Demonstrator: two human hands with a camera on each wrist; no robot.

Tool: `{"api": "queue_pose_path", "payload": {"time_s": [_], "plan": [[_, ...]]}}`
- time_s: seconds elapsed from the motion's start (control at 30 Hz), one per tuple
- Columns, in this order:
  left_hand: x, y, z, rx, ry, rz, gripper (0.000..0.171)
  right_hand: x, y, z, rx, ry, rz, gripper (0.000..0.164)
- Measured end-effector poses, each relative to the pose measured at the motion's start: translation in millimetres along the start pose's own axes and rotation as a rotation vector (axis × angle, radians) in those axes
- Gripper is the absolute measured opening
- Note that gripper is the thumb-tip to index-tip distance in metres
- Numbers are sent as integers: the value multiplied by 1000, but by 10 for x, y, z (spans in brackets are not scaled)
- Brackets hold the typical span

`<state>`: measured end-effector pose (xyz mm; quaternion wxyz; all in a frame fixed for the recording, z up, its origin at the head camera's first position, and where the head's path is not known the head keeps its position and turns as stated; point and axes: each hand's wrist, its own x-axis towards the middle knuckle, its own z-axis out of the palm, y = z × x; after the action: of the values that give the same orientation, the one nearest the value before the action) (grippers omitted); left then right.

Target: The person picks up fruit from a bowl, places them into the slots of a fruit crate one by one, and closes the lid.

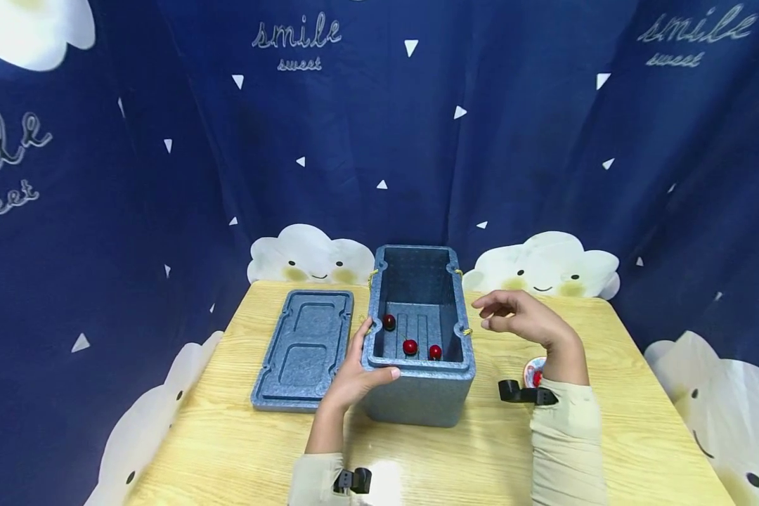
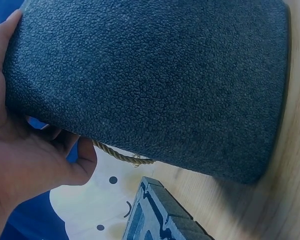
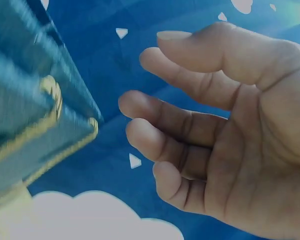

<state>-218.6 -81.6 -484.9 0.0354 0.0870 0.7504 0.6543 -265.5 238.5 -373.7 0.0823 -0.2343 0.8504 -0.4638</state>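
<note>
Sleeves [image 1: 566, 443] foremost, the box [image 1: 417, 400] stands between left fingers [image 1: 358, 339] (gripping its corner) and loosely bent right fingers [image 3: 144, 136].

The box [image 2: 155, 85] looks matt and rough, the 3 red balls [image 1: 410, 347] smooth and glossy. The table [image 1: 481, 450] looks like grained wood, the curtain [image 1: 354, 112] cloth.

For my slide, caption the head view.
Left grip holds an open blue-grey rectangular box containing three round red objects; right grip empty.
</note>
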Motion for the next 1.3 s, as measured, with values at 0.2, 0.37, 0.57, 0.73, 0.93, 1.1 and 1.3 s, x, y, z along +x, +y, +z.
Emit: {"api": "queue_pose_path", "payload": {"time_s": [0.2, 0.37, 0.57, 0.73, 0.93, 1.1, 1.3], "plan": [[-6, 9, 5, 1, -1, 0, 102, -264, 200, -34, -25, 103, 56, 30], [-11, 16, 8, 0, 3, -7, 102, -453, 403, -15, -40, 148, 123, 33], [-17, 14, 5, -2, 1, 9, 103, -607, 638, 81, -6, 190, 180, 35], [-13, 12, -1, -2, -5, 3, 104, -723, 765, 131, 15, 239, 208, 35], [-71, 180, -12, 2, -21, -7, 105, -873, 894, 144, 19, 307, 250, 39], [-147, 367, -17, 2, -35, -9, 102, -1001, 1012, 178, -18, 374, 295, 40], [-175, 395, -18, 2, -39, -19, 101, -1130, 1181, 243, -46, 417, 343, 44]]}}
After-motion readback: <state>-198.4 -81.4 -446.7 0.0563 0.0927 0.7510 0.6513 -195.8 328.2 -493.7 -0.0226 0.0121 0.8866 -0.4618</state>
